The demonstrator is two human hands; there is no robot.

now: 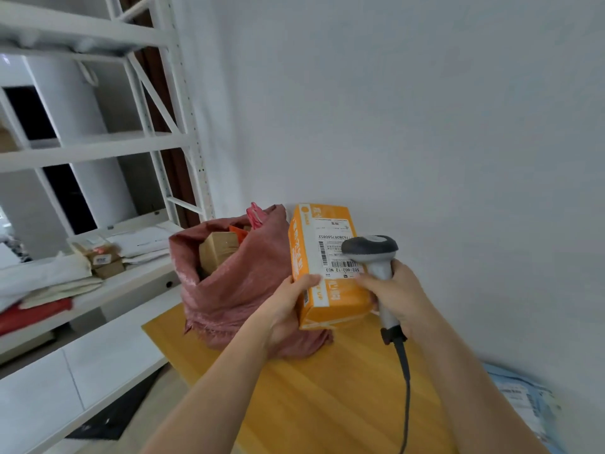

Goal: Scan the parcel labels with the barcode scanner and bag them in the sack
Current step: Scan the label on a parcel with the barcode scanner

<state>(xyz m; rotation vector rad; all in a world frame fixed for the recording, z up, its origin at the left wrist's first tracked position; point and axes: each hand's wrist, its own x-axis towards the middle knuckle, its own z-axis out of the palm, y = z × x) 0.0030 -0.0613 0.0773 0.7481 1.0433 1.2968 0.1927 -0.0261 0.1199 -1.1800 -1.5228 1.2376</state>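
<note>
My left hand (288, 299) grips the orange parcel (327, 267) above the bench (327, 398), beside the red sack (239, 283) — my right hand (393, 293) clasps the barcode scanner (371, 253), its head over the label (337, 247).

Left hand (288, 299): bare, no glove, ring or watch.
Right hand (393, 290): bare likewise.
Forearms: both uncovered, no sleeve in view.

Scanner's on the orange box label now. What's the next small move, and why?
Probably swing the orange box left with the left hand and lower it into the red sack. The scanner, in the right hand, already sits over the label, and the sack's mouth gapes open right beside the box, parcels inside.
</note>
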